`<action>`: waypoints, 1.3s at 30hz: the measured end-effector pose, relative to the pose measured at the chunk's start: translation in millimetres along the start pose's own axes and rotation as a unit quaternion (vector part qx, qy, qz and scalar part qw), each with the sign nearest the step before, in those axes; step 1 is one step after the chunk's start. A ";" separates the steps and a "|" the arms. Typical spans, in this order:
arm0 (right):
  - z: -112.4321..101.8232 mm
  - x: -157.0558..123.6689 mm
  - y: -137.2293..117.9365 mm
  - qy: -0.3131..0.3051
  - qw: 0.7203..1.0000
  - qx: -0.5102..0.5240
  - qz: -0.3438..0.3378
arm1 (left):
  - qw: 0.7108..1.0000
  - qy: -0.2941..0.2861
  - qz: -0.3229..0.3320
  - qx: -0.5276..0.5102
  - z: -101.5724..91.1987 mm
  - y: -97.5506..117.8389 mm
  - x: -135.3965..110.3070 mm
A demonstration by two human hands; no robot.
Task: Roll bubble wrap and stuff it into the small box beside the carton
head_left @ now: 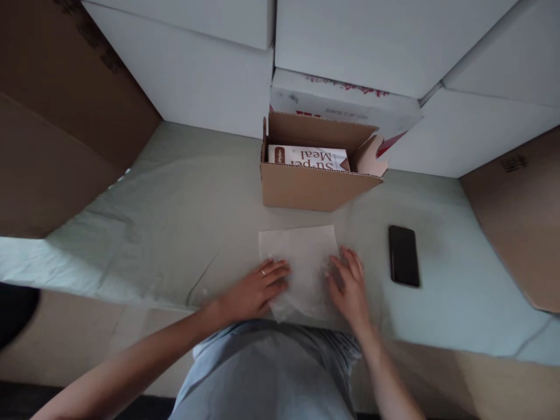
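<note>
Pressing on a thin sheet (pixel 301 256) at the table's (pixel 153 221) near edge, the left hand (pixel 256 289) and right hand (pixel 350 286) rest on its two sides, fingers spread flat, gripping nothing. The sheet lies unfolded and bare. Just behind, an open box (pixel 315 189) holds one packet (pixel 306 157). A phone (pixel 403 255) lies to the right; nothing stands between sheet and box.

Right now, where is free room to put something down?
The cloth left of the open carton and left hand is bare. Another patch lies right of the phone. Between carton, paper sheet and right hand it is crowded.
</note>
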State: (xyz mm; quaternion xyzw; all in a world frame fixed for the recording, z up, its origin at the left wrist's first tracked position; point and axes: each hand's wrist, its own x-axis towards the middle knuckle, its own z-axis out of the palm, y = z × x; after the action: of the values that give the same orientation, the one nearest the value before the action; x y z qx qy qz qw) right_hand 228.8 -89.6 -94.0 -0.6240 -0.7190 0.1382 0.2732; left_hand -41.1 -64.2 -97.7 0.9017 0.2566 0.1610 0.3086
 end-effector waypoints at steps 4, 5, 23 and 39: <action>-20.3 -10.7 -2.1 -0.144 0.979 0.117 -0.086 | 0.990 0.104 -0.024 -0.091 -19.6 -15.8 -5.9; -22.7 -14.3 -2.9 -0.192 0.968 0.130 -0.100 | 0.988 0.112 -0.026 -0.100 -22.7 -17.5 -7.7; -13.3 -27.1 3.2 -0.096 0.985 0.140 -0.010 | 0.980 0.146 -0.048 -0.129 -16.5 -13.2 -17.5; 10.8 -22.8 5.9 -0.018 0.999 -0.006 0.026 | 0.931 0.253 -0.238 0.115 4.3 -20.7 -12.4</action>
State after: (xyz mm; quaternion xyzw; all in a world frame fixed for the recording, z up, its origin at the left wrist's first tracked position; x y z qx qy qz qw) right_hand 229.2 -109.2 -111.0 -0.6413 -0.7083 0.1521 0.2529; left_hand -56.8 -59.2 -115.8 0.7727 0.5503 0.2750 0.1568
